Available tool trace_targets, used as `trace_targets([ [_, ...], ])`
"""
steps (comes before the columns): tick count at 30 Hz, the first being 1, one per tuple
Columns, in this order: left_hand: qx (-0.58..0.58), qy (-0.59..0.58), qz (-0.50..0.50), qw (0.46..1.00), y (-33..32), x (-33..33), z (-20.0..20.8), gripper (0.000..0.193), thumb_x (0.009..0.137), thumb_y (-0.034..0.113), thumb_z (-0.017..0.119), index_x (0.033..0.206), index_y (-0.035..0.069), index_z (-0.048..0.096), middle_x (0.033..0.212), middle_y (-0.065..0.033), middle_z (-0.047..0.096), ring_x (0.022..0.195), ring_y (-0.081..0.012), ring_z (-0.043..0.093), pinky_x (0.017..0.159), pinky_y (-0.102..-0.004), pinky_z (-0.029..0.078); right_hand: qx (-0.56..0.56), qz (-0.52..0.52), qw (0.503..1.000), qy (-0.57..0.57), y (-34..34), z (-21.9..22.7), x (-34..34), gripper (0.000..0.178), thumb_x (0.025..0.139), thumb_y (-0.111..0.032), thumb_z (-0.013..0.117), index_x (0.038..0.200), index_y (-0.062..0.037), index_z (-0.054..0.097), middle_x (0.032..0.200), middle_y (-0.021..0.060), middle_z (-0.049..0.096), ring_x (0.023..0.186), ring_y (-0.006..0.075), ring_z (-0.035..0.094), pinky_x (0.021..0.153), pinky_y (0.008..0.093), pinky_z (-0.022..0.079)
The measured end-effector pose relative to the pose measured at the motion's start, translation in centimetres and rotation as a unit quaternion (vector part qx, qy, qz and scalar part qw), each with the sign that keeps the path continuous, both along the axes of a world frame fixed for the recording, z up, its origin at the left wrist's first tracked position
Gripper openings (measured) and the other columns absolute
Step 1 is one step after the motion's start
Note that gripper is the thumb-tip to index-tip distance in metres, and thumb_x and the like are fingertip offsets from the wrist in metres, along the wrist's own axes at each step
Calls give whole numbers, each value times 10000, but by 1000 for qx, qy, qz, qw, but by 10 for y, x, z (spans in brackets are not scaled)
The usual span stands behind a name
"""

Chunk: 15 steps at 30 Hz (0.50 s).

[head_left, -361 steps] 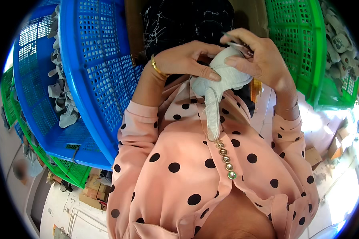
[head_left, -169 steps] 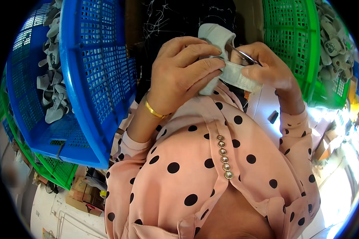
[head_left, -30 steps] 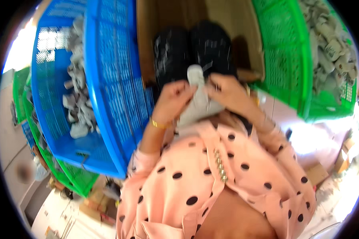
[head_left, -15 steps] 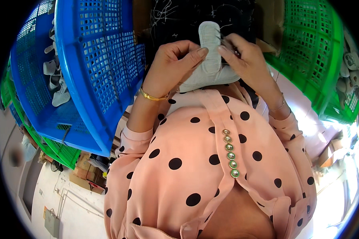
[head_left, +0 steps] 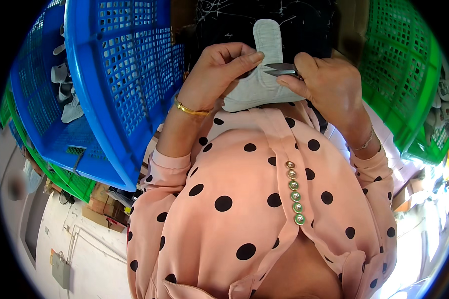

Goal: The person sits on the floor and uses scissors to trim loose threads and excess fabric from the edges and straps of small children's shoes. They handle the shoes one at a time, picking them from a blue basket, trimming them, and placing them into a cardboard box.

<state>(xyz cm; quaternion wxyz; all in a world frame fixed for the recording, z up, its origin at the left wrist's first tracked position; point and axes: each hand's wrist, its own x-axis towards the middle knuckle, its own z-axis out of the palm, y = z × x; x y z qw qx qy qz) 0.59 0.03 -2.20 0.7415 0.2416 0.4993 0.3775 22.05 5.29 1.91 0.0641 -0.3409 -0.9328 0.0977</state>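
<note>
A white stitched fabric shoe upper (head_left: 268,42) lies over my lap, its rounded tongue pointing away from me. At its left side, my left hand (head_left: 218,70) is closed, pinching the upper between thumb and fingers near the base of the tongue. In my right hand (head_left: 334,82) is a pair of thread snips (head_left: 283,69), with the metal blades pointing left across the upper, slightly apart. A loose white thread sticks out from the right edge of the tongue near its tip. The handles of the snips are mostly hidden inside my right fist.
On the left a tall blue plastic basket (head_left: 122,65) stands close to my arm, with white shoe pieces (head_left: 72,110) behind its near wall. A green basket (head_left: 401,74) rises on the right, with more pale shoe pieces beside it. Dark cloth (head_left: 224,37) strewn with thread scraps lies ahead.
My right hand has drawn back to the right and nearer to me, away from the tongue's upper edge. The snips' blades now show plainly. My left hand keeps its pinch on the upper.
</note>
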Motion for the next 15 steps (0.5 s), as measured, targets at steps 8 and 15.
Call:
trace_targets([
  [8,-16,-27,-7,999,1,-4,2,146,909,156,664,931,15,693,787,27,634,711,-17,531,659,-167,415,-26,4,999,-27,0,5,-5,452,855,-478,624,655,-96,488,516,77,538,470,230,588,407,298,410],
  [15,-28,-17,-8,999,0,-6,2,139,908,157,667,907,20,692,743,48,604,667,1,484,589,-150,359,-33,-1,999,-9,-1,-2,-7,443,861,-475,618,658,-101,495,524,74,542,470,234,584,400,306,406],
])
